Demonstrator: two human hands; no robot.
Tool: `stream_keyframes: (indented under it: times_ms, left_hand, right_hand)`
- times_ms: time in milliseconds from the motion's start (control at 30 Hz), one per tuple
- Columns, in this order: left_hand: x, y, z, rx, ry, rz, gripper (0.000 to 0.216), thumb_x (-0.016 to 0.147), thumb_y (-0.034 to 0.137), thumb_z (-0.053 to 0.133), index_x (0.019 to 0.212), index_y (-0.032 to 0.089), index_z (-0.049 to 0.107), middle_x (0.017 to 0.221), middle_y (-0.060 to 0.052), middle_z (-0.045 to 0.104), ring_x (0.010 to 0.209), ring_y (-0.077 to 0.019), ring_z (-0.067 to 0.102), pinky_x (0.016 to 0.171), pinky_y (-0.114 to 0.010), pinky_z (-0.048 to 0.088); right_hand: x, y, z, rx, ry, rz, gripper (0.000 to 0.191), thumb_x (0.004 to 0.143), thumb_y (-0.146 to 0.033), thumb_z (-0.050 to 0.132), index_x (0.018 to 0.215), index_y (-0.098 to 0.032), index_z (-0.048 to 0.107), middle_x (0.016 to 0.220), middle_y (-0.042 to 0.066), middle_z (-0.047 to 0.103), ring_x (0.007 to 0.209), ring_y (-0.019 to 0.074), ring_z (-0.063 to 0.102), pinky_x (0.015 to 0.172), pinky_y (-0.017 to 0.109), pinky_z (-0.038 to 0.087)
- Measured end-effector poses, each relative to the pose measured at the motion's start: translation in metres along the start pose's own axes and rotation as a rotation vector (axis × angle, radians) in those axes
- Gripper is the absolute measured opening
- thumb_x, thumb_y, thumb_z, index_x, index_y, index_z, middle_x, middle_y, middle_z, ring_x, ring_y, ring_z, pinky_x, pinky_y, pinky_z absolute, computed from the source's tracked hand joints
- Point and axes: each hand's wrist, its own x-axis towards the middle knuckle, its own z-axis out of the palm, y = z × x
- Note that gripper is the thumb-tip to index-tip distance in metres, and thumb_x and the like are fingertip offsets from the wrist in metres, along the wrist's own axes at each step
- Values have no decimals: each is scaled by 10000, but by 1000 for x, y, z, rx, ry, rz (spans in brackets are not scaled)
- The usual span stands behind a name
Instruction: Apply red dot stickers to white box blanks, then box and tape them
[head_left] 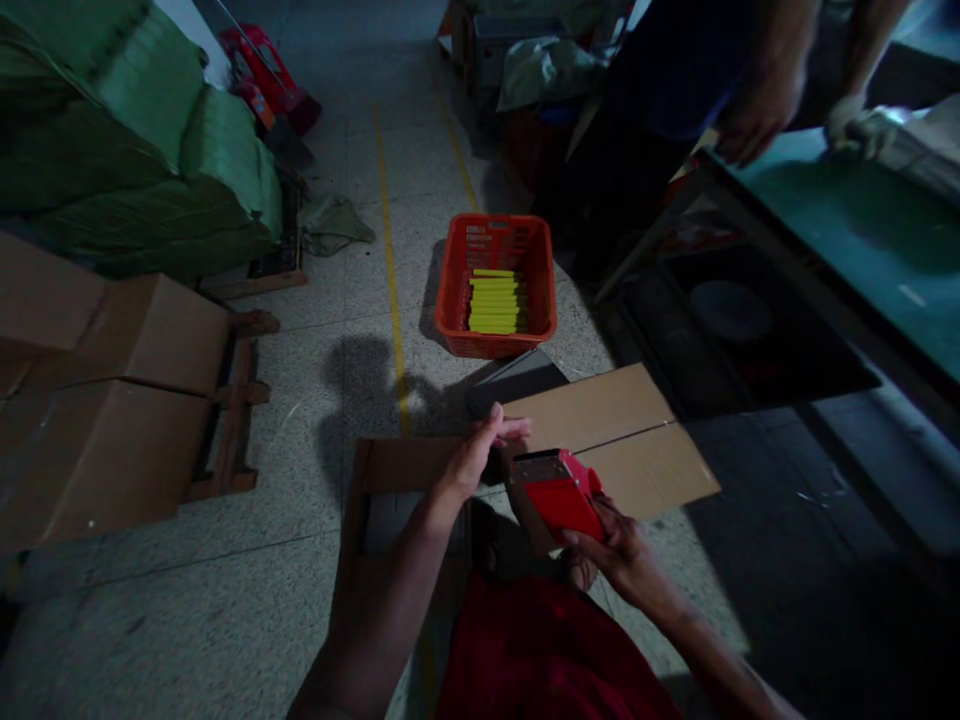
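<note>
My right hand (619, 545) is wrapped round a red tape dispenser (559, 500), tilted, with its metal-plated front toward the left. Beneath the dispenser lies a cardboard box (619, 405) with a seam running between its two flaps. My left hand (480, 455) is at the box's left end, fingers stretched out and apart; whether it touches the cardboard I cannot tell. Below my left forearm is another cardboard box (409, 462) with a pale surface inside it, partly covered by the arm.
Ahead stands an orange plastic crate (495, 345) holding several yellow-green strips. A dark grey object (517, 382) lies before it. Stacked cartons (105, 450) on a wooden pallet (240, 400) and green wrapped bales (150, 150) line the left. Another person works at a green-topped table (862, 220).
</note>
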Motion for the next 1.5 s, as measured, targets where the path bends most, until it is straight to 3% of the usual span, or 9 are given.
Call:
stream_keyframes:
  times_ms: [100, 200, 400, 533, 633, 800, 1000, 1167, 1500]
  left_hand:
    - [0, -2, 0, 27, -107, -41, 749, 904, 637, 176, 1033, 147, 727, 1028, -103, 723, 1004, -239, 612, 880, -355, 389]
    - [5, -13, 0, 19, -130, -69, 783, 883, 674, 191, 929, 132, 755, 965, -109, 731, 929, -221, 617, 826, -321, 393]
    - [11, -29, 0, -225, -184, -281, 754, 773, 757, 382, 842, 103, 751, 787, -101, 727, 705, -168, 619, 678, -270, 405]
    - [11, -25, 2, -264, -178, -272, 494, 655, 586, 695, 764, 107, 744, 701, -65, 715, 632, -148, 607, 648, -256, 413]
    - [11, -24, 4, -202, -173, -254, 397, 574, 465, 787, 746, 109, 743, 685, -48, 710, 597, -130, 578, 623, -245, 404]
    - [14, -39, 9, -53, -35, -217, 380, 554, 453, 771, 709, 107, 744, 686, -69, 710, 598, -140, 568, 605, -254, 405]
    - [24, -79, 7, 98, 127, -201, 319, 649, 430, 669, 675, 118, 733, 599, -32, 672, 539, -133, 539, 528, -240, 380]
    - [48, -99, 0, 179, 108, -192, 245, 650, 358, 652, 653, 125, 727, 565, -16, 657, 510, -121, 523, 499, -229, 352]
    - [103, -111, -16, 361, 40, -147, 209, 675, 322, 630, 658, 136, 724, 556, -17, 655, 520, -122, 557, 532, -229, 395]
  right_hand:
    - [-4, -7, 6, 55, 3, 67, 280, 835, -433, 581, 895, -168, 650, 872, 57, 650, 794, 207, 589, 702, 296, 468]
    - [-7, -8, 9, 73, 0, 87, 255, 830, -421, 585, 820, -169, 621, 832, 42, 631, 770, 192, 578, 690, 276, 451]
    - [-13, -10, 14, 177, -55, 117, 266, 831, -431, 585, 798, -168, 601, 745, 10, 586, 693, 164, 550, 631, 247, 428]
    - [-15, -12, 15, 236, -90, 143, 300, 824, -463, 594, 793, -165, 599, 717, 7, 580, 653, 158, 540, 602, 246, 427]
    - [-16, -15, 14, 303, -116, 149, 307, 818, -464, 605, 774, -160, 601, 715, 19, 598, 658, 164, 547, 613, 252, 436]
    - [-21, -19, 14, 460, -199, 252, 346, 816, -486, 608, 844, -142, 624, 744, 42, 646, 657, 175, 565, 607, 264, 439]
    - [-19, -6, 27, 603, -189, 347, 401, 797, -520, 625, 903, -133, 630, 777, 32, 633, 655, 147, 536, 571, 231, 402]
    - [-9, 12, 33, 567, -184, 372, 390, 804, -515, 625, 845, -127, 608, 719, 14, 596, 611, 121, 495, 544, 223, 373]
    - [13, 28, 28, 507, -191, 410, 438, 815, -571, 576, 891, -141, 606, 740, 25, 621, 626, 142, 531, 548, 233, 403]
